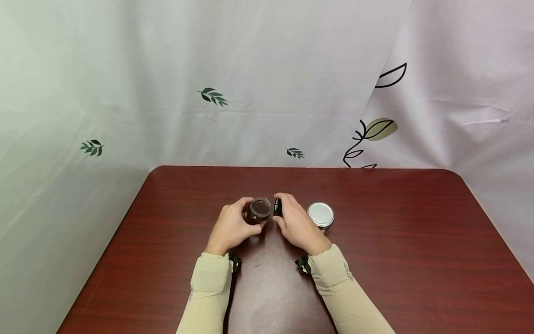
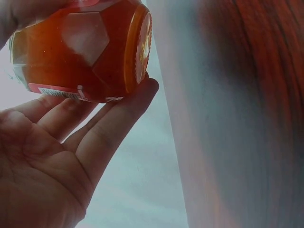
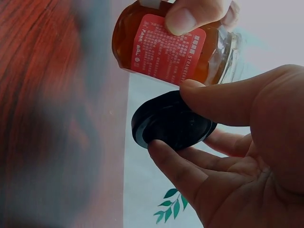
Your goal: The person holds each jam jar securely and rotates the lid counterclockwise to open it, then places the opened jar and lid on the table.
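My left hand (image 1: 231, 228) grips an open glass jam jar (image 1: 260, 208) around its side, with the dark contents showing through the mouth. In the right wrist view the amber jar (image 3: 124, 35) carries a red label (image 3: 164, 52) that reads STRAWBERRY, and the thumb presses on it. A round black lid (image 3: 166, 121) is pinched between the thumb and fingers of my right hand (image 1: 301, 227). The lid is tilted on its edge, just right of the jar's mouth and apart from it. In the left wrist view the fingers support the jar from below.
Just right of my right hand, a second container with a silver-white top (image 1: 321, 214) stands on the reddish-brown wooden table (image 1: 409, 241). Behind the table hangs a pale curtain (image 1: 258, 69) with leaf prints.
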`<state>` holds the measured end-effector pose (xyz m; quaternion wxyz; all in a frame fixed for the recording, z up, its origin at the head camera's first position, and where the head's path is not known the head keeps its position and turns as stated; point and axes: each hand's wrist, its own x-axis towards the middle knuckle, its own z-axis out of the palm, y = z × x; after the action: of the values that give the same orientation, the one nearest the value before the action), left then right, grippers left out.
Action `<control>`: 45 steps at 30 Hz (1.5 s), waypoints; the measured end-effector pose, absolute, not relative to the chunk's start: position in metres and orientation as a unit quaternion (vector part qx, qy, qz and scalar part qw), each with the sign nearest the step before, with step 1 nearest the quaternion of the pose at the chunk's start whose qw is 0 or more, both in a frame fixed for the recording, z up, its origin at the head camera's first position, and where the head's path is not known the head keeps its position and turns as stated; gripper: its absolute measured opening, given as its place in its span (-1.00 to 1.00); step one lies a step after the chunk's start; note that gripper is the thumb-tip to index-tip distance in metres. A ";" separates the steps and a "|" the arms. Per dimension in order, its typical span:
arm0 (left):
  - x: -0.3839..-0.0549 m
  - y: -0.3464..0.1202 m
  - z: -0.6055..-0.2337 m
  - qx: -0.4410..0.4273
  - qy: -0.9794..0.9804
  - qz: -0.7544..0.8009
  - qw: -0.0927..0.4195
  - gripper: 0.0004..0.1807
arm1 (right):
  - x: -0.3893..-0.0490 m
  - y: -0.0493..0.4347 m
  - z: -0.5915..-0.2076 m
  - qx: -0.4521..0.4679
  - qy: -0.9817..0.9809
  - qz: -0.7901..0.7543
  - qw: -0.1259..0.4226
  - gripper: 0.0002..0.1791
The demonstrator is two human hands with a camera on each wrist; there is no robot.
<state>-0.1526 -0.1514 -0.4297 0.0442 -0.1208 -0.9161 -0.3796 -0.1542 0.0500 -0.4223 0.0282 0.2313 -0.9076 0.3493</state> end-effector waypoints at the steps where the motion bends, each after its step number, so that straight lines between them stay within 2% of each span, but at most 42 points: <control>1: -0.153 -0.151 -0.430 -0.120 -0.916 -0.379 0.044 -0.35 | -0.155 0.050 -0.423 0.230 -0.908 0.349 0.026 -0.44; 45: -0.153 -0.150 -0.432 -0.099 -0.917 -0.384 0.050 -0.34 | -0.159 0.044 -0.437 0.196 -0.923 0.330 -0.030 -0.38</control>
<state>-0.1535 -0.1501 -0.4315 0.0502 -0.0986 -0.9168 -0.3838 -0.1591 0.0444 -0.4371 -0.0299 0.1958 -0.9230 0.3298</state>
